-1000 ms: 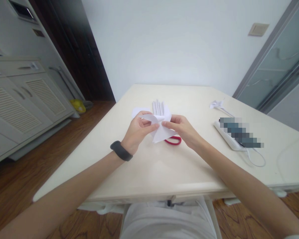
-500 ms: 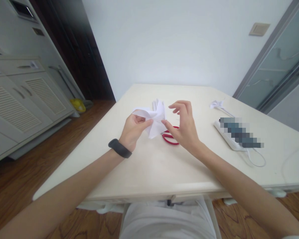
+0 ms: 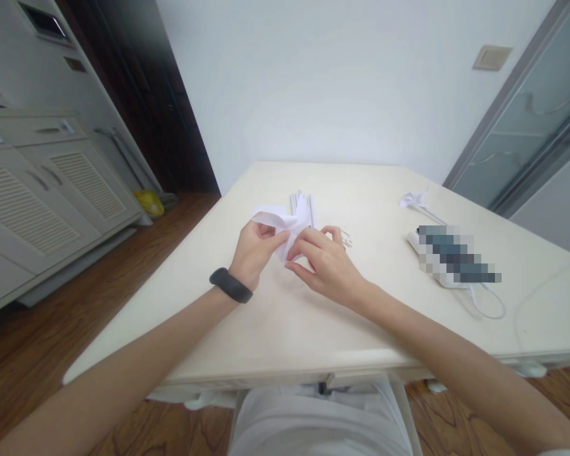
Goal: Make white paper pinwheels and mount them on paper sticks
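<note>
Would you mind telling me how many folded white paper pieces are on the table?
2: one held in both hands at the centre, one lying far right. Others may hide behind the hands.

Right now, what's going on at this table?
A person seated at the cream table works a piece of white paper with both hands. The left hand pinches its curled edge; the right hand presses on it from the other side. A smaller folded paper shape lies further right.

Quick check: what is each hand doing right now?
Left hand: closed, pinching the folded white paper.
Right hand: fingers curled onto the same paper; whether it actually grips cannot be told.
</note>
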Tool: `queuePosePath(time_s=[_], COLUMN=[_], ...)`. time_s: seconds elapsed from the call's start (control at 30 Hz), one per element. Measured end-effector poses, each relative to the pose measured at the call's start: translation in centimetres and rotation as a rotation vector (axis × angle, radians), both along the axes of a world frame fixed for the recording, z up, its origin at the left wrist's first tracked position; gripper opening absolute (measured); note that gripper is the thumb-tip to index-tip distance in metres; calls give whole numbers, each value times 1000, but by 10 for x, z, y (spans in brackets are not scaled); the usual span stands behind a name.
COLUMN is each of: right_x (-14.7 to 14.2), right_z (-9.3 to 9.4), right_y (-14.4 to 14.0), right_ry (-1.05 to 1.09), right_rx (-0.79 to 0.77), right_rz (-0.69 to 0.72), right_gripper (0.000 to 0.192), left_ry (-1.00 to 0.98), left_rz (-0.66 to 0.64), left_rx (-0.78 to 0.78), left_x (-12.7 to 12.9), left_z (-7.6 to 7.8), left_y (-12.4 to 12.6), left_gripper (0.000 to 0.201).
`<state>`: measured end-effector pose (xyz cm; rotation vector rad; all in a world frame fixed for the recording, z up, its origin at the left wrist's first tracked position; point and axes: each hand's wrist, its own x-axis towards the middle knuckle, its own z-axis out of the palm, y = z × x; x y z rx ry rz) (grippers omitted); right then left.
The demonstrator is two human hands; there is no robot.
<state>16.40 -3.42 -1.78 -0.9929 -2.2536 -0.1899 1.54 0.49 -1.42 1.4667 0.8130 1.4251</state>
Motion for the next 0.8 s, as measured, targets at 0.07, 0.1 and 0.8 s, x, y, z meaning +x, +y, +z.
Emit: queuePosePath(time_s=[0.07,0.1,0.8], right_x=[-2,-2,7], right_z=[-2,-3,7], right_y=[0,0,5], right_ry=[-17,-24,176], right_rx=[1,0,-5], right_rz=[-7,-11,-118], right_gripper=[10,10,5], left_ry=[5,9,70], left_rz=[10,13,20], left_rx=[-7,-11,-42], left_x=[0,0,0], left_z=[0,0,-1], left_y=[0,1,1], left_gripper=[17,18,20])
